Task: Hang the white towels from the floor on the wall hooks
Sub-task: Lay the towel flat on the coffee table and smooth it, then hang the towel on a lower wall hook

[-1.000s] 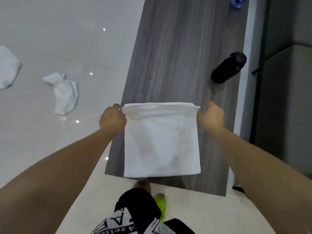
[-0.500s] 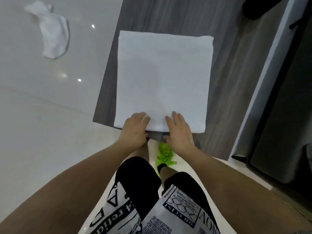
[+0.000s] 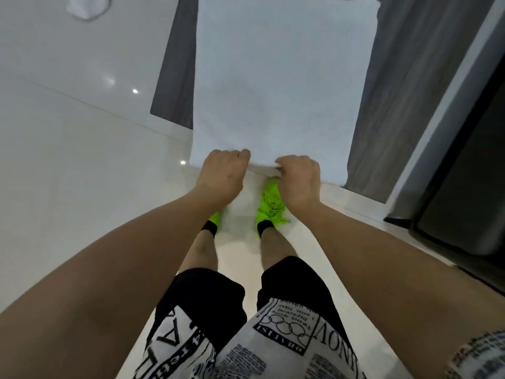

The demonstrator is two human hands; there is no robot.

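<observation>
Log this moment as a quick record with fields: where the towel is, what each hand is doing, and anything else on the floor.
towel: white, spread flat on the grey table, near edge hanging past the table's end
left hand: grips the towel's near edge, fingers curled
right hand: grips the same edge, beside the left
second towel: crumpled on the floor, top left, partly cut off
hooks: not in view

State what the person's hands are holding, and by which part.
Both the left hand and right hand grip the white towel along its near edge, side by side near the middle.
</observation>
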